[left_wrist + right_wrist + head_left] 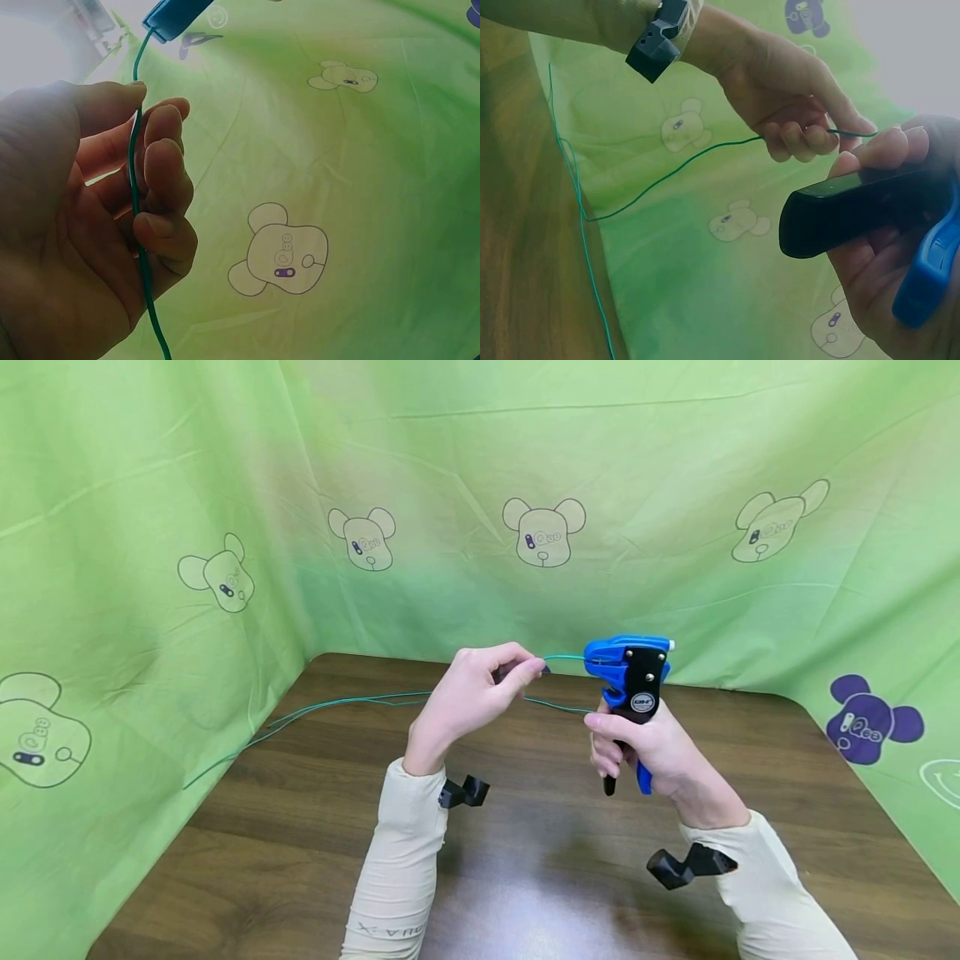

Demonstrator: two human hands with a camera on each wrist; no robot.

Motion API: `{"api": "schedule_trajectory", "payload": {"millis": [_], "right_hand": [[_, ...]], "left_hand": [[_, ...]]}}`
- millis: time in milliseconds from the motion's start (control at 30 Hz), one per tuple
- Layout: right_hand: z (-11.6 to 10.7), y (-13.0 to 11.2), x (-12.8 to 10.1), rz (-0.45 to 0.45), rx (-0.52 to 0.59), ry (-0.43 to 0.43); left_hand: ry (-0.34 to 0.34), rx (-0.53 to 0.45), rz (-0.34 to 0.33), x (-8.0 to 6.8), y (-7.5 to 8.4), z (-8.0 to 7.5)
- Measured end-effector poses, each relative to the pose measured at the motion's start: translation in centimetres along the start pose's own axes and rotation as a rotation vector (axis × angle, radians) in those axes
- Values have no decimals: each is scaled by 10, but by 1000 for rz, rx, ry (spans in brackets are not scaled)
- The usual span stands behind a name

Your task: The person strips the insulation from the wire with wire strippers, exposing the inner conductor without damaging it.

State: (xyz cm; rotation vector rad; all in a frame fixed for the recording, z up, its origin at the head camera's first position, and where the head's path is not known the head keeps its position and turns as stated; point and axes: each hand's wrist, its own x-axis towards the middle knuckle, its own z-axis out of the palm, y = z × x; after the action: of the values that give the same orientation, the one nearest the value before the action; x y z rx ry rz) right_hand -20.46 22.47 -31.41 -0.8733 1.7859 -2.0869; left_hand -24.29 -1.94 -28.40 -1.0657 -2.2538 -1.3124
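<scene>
Two hands work above the wooden table (315, 827). The left hand (468, 697) pinches a thin green wire (337, 702) between thumb and curled fingers, feeding its end into the blue wire stripper (628, 681), whose handles the right hand (648, 747) grasps firmly. The stripper's oval label is unreadable.

Dark wood table (525, 877), green cloth backdrop (450, 460) on three sides.
Backdrop printed with outlined bear heads (543, 531); one purple bear (870, 718) at right edge. Cloth wrinkled, draped down to the table's edges.
</scene>
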Motion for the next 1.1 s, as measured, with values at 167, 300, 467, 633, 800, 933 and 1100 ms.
{"api": "schedule_trajectory", "payload": {"millis": [167,300,467,633,800,933,1100], "right_hand": [[0,0,0,-1,-3,5],[0,1,0,-7,-3,1],[1,1,0,-14,-3,-6],[2,1,-1,-22,-6,-6],[0,2,2,-43,32,11],[-3,3,3,-71,54,19],[-6,3,2,-70,42,6]], "left_hand": [[-2,5,0,0,0,0],[-1,9,2,0,-1,0],[1,20,1,-1,0,0],[-1,27,1,-1,1,-1],[-2,48,25,-1,0,-1],[-8,73,39,1,-2,3],[-13,77,41,2,-2,4]]}}
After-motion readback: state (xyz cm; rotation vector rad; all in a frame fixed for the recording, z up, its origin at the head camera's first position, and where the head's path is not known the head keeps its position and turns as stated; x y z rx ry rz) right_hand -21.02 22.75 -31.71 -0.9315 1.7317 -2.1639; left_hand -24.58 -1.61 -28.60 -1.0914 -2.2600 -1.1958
